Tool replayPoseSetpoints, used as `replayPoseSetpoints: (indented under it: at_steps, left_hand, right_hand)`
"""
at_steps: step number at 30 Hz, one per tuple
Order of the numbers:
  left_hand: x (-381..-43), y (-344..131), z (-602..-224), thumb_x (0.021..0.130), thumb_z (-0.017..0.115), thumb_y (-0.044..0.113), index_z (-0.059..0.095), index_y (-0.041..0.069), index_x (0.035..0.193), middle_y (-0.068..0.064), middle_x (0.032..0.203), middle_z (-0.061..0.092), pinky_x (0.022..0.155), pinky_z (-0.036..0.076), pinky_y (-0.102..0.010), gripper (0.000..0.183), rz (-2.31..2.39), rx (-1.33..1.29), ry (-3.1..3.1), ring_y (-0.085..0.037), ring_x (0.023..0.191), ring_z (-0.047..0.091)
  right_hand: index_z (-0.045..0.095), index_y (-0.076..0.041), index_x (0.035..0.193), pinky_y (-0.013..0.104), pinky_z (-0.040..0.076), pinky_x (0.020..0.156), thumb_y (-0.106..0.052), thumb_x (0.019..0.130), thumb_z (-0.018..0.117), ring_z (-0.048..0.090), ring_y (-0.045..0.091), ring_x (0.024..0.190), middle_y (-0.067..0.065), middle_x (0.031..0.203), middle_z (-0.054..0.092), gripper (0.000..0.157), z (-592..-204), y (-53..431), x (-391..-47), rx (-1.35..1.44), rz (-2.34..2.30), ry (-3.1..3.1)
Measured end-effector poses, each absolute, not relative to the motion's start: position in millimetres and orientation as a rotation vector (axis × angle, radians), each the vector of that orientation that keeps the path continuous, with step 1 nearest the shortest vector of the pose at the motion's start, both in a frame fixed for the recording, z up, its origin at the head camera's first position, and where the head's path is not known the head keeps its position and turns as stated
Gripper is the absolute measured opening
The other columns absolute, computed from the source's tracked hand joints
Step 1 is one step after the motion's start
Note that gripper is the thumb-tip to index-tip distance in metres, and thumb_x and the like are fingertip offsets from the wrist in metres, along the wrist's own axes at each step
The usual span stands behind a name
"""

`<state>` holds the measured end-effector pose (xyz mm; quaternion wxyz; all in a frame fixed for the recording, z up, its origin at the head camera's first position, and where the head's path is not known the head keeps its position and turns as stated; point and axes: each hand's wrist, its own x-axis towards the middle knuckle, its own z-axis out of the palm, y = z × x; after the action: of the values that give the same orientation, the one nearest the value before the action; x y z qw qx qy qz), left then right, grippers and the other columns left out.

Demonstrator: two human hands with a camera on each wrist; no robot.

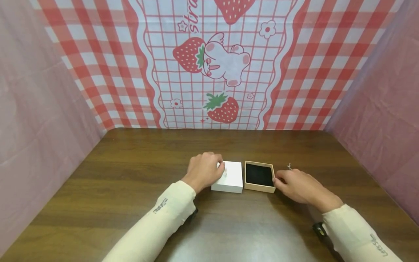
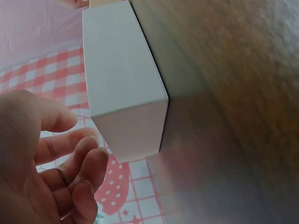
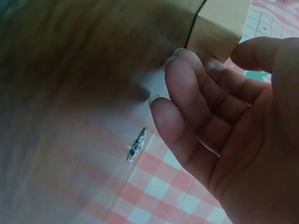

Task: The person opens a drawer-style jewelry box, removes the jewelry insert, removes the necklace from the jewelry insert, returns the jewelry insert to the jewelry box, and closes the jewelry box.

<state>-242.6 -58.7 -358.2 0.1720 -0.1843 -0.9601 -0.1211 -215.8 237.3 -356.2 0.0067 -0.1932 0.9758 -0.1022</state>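
We're poising our half-open, empty left hand (image 1: 204, 169) left of the tan box (image 1: 259, 187), touching it with our loosely bent right hand (image 1: 299, 185).

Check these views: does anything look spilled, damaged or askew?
Only the cloth behind the table looks odd: its lettering runs sideways, as if hung turned. The white box and tan box show no visible damage, and nothing looks spilled.
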Motion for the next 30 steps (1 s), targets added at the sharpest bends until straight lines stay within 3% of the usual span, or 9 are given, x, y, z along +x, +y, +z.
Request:
replayPoseSetpoints:
  at_steps: [8,17,26,30]
  left_hand:
    - [-246.2,-62.7,-358.9,0.093,0.057,0.036,0.076,0.025,0.095,0.003,0.09,0.075,0.047,0.044,-0.035,0.022,-0.338,-0.511,-2.718,-0.021,0.065,0.066]
    - [-248.6,-69.3,-361.1,0.095,0.055,0.036,0.074,0.024,0.101,0.003,0.095,0.075,0.044,0.039,-0.03,0.023,-0.406,-0.458,-2.821,-0.013,0.054,0.052]
    - [-248.1,-69.3,-366.2,0.094,0.056,0.036,0.07,0.022,0.111,0.002,0.101,0.075,0.054,0.047,-0.035,0.026,-0.393,-0.435,-2.829,-0.018,0.069,0.065]
    - [-248.1,-71.0,-367.3,0.095,0.056,0.036,0.068,0.022,0.115,0.002,0.102,0.075,0.051,0.045,-0.033,0.027,-0.405,-0.418,-2.835,-0.017,0.065,0.062]
  right_hand:
    - [0.055,-0.023,0.07,0.029,0.034,0.053,-0.03,0.097,0.055,0.043,0.009,0.056,-0.007,0.06,0.045,0.028,-355.8,239.2,-216.9,-0.602,-0.325,3.052]
    - [0.055,-0.023,0.071,0.029,0.035,0.054,-0.03,0.097,0.054,0.044,0.009,0.057,-0.007,0.06,0.046,0.027,-357.6,239.9,-216.4,-0.6,-0.332,3.042]
    - [0.058,-0.024,0.074,0.03,0.037,0.057,-0.03,0.097,0.055,0.046,0.008,0.059,-0.009,0.062,0.049,0.024,-359.2,241.6,-217.2,-0.611,-0.327,3.054]
    - [0.056,-0.024,0.072,0.029,0.037,0.056,-0.03,0.097,0.055,0.046,0.008,0.058,-0.008,0.06,0.048,0.026,-358.7,241.2,-217.9,-0.607,-0.326,3.057]
